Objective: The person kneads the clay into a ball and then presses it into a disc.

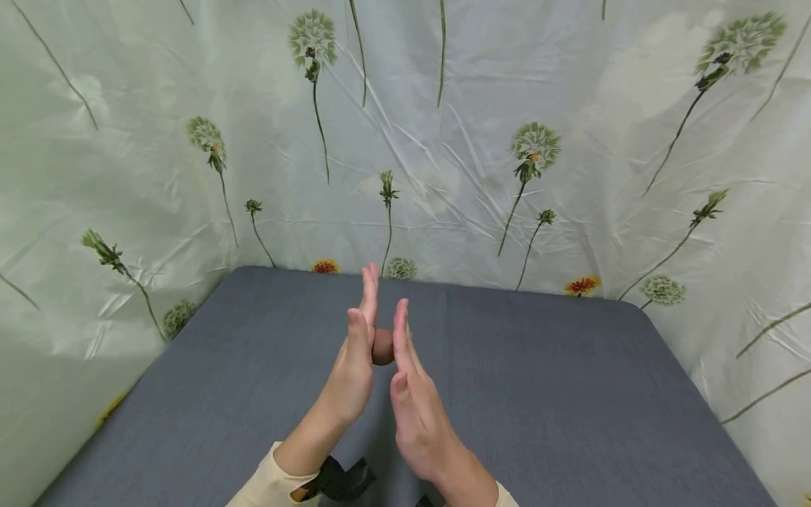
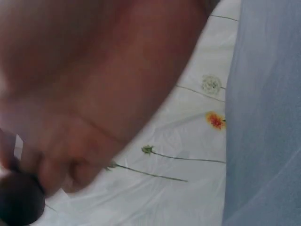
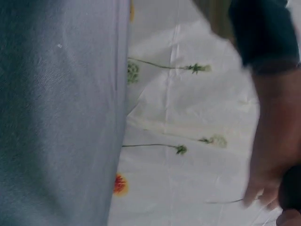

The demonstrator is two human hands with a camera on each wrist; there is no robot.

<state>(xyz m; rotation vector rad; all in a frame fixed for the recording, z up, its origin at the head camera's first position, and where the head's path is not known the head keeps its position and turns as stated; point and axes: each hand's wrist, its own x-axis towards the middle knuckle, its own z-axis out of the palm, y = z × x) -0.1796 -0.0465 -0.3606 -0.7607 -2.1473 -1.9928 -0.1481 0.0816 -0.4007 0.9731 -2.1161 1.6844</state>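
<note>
Between my two hands sits a small brown ball [image 1: 383,348], smooth and round, above the grey surface. My left hand [image 1: 352,373] stands on edge with its fingers straight, its finger side touching the ball from the left. From the right, my right hand [image 1: 419,415] faces it, fingers straight and pointing forward, with the ball against the inner side of the fingers. The palms slant toward each other and stay apart nearer the wrists. At the lower left of the left wrist view, the ball [image 2: 21,200] looks dark beside blurred fingers. In the right wrist view, only part of it shows at the edge.
A grey cloth-covered table [image 1: 557,394] lies beneath the hands. Behind it and along both sides hangs a pale, shiny curtain [image 1: 443,155] printed with dandelions. A black strap device [image 1: 345,480] is on the left wrist by the cream sleeve [image 1: 269,482].
</note>
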